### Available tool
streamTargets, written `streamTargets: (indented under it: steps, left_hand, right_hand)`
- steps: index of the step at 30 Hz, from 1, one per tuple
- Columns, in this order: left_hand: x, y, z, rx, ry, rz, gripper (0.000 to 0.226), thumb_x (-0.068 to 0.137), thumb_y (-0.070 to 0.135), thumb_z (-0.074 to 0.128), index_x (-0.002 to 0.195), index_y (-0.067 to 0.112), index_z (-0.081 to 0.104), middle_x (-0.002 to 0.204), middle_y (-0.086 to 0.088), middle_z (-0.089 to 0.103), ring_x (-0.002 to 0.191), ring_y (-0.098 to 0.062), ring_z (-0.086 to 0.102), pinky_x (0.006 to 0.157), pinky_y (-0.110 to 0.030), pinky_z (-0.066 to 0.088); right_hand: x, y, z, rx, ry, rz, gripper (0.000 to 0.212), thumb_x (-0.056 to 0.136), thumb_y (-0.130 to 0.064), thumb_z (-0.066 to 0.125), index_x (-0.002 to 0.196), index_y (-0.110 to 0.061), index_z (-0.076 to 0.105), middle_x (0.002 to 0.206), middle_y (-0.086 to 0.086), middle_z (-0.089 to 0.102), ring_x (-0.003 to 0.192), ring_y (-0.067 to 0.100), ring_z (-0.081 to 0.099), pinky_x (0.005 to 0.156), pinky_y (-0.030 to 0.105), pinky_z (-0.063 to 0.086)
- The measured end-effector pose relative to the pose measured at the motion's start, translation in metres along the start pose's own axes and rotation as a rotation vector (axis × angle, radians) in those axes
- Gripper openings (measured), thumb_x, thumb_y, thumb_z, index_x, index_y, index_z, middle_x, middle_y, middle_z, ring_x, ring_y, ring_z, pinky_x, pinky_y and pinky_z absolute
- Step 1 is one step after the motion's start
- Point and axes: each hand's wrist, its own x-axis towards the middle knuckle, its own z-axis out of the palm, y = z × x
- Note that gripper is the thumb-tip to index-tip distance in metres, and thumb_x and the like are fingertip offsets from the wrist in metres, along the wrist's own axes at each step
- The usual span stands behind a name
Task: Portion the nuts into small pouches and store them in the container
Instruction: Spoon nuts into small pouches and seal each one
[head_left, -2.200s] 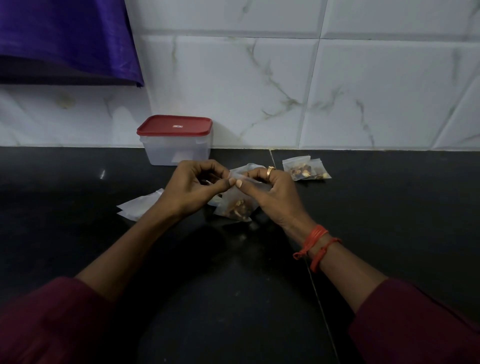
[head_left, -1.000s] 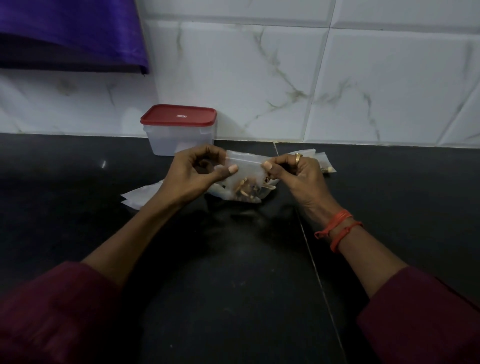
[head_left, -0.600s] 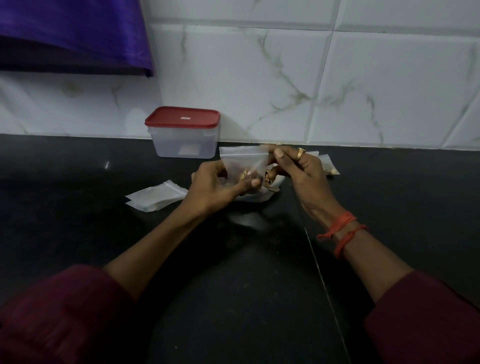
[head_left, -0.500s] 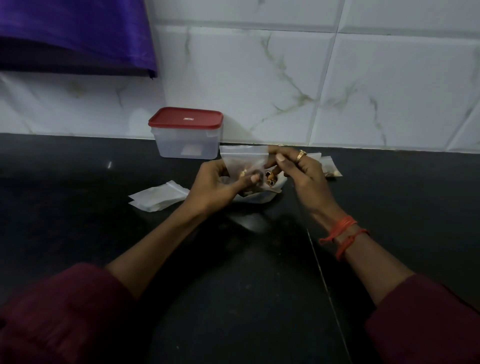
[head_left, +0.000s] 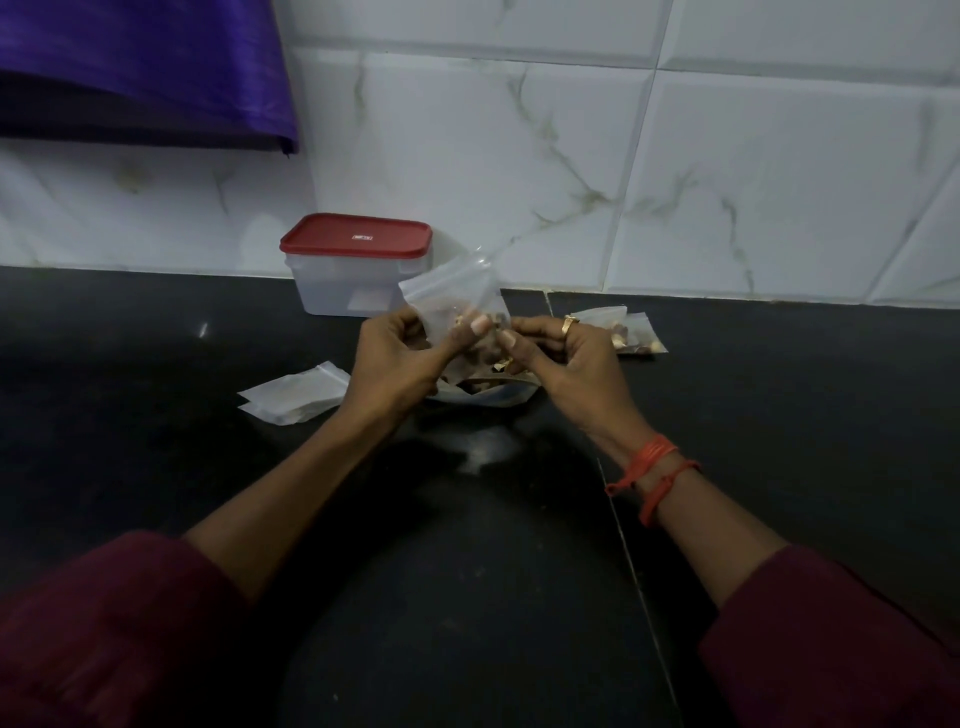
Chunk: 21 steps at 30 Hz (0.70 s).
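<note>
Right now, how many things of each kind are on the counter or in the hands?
Red-lidded container: 1
Pouch gripped by left hand: 1
Filled pouches, lying right: 2
Empty-pouch stack, lying left: 1
Open nut bag: 1
Total: 6

Dim, soft focus, wide-angle edge distortion

Container (head_left: 353, 280) behind your left grip (head_left: 395, 358), empty pouches (head_left: 293, 392) left of it; filled pouches (head_left: 618, 332) right of your right grip (head_left: 566, 358).
</note>
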Motion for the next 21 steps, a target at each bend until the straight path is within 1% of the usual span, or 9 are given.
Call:
streamTargets:
  steps: [3,5,7,8,11,13,15,18,21]
  left_hand:
    - [0.003,0.000,-0.004,0.022,0.071,0.005,0.038,0.085,0.043,0.068,0.111,0.015,0.066,0.098,-0.003,0.075,0.074,-0.019,0.072,0.048,-0.031,0.052]
    - [0.007,-0.003,-0.009,0.029,0.105,-0.020,0.034,0.092,0.036,0.066,0.115,0.011,0.064,0.102,-0.006,0.072,0.069,-0.017,0.069,0.051,-0.030,0.052]
    - [0.009,-0.006,-0.013,0.042,0.122,-0.039,0.030,0.095,0.030,0.063,0.117,0.009,0.063,0.103,-0.008,0.071,0.067,-0.014,0.067,0.052,-0.028,0.052]
    - [0.009,-0.008,-0.014,0.052,0.127,-0.043,0.028,0.095,0.029,0.063,0.116,0.010,0.064,0.102,-0.007,0.071,0.066,-0.013,0.067,0.053,-0.027,0.053]
    - [0.010,-0.011,-0.014,0.069,0.130,-0.043,0.021,0.094,0.025,0.065,0.112,0.014,0.065,0.099,-0.006,0.071,0.063,-0.010,0.067,0.052,-0.025,0.054]
    - [0.010,-0.013,-0.014,0.086,0.125,-0.043,0.018,0.093,0.022,0.066,0.110,0.016,0.065,0.097,-0.005,0.071,0.062,-0.009,0.066,0.052,-0.024,0.055]
    - [0.012,-0.014,-0.015,0.099,0.130,-0.048,0.019,0.092,0.021,0.067,0.110,0.017,0.065,0.096,-0.003,0.071,0.062,-0.009,0.066,0.052,-0.023,0.055]
    - [0.012,-0.015,-0.015,0.108,0.135,-0.048,0.017,0.091,0.020,0.068,0.108,0.021,0.065,0.094,-0.001,0.071,0.062,-0.008,0.067,0.053,-0.022,0.055]
    - [0.014,-0.015,-0.016,0.114,0.152,-0.038,0.015,0.091,0.020,0.068,0.106,0.022,0.066,0.094,-0.002,0.072,0.062,-0.009,0.066,0.053,-0.023,0.055]
  right_hand:
    - [0.010,-0.001,-0.002,0.044,0.115,0.058,0.031,0.090,-0.021,0.073,0.115,-0.003,0.072,0.097,0.007,0.078,0.079,0.007,0.071,0.074,0.023,0.055]
    - [0.018,-0.003,-0.010,0.086,0.210,0.103,0.025,0.092,-0.021,0.071,0.113,-0.008,0.073,0.094,0.002,0.078,0.075,0.001,0.068,0.072,0.018,0.054]
    - [0.027,-0.001,-0.022,0.089,0.303,0.161,0.016,0.092,-0.025,0.071,0.106,-0.017,0.074,0.084,-0.007,0.077,0.068,-0.003,0.066,0.066,0.013,0.051]
    - [0.031,0.002,-0.029,0.057,0.348,0.200,0.017,0.092,-0.027,0.072,0.105,-0.018,0.076,0.082,-0.007,0.077,0.067,-0.003,0.065,0.065,0.013,0.051]
    - [0.040,0.021,-0.048,-0.151,0.494,0.296,0.026,0.089,-0.033,0.073,0.107,-0.016,0.078,0.088,-0.004,0.077,0.080,0.007,0.069,0.075,0.029,0.055]
    - [0.041,0.032,-0.057,-0.319,0.593,0.327,0.025,0.089,-0.036,0.071,0.106,-0.018,0.078,0.085,-0.007,0.073,0.091,0.013,0.070,0.079,0.026,0.051]
    - [0.042,0.041,-0.061,-0.465,0.610,0.357,0.024,0.088,-0.039,0.070,0.102,-0.021,0.079,0.087,-0.004,0.075,0.096,0.018,0.069,0.081,0.024,0.047]
    - [0.045,0.049,-0.064,-0.607,0.584,0.366,0.023,0.084,-0.045,0.070,0.094,-0.026,0.079,0.092,-0.002,0.077,0.100,0.024,0.068,0.090,0.034,0.049]
    - [0.047,0.053,-0.064,-0.749,0.560,0.345,0.024,0.081,-0.054,0.069,0.089,-0.031,0.071,0.091,-0.004,0.077,0.101,0.024,0.067,0.099,0.041,0.041]
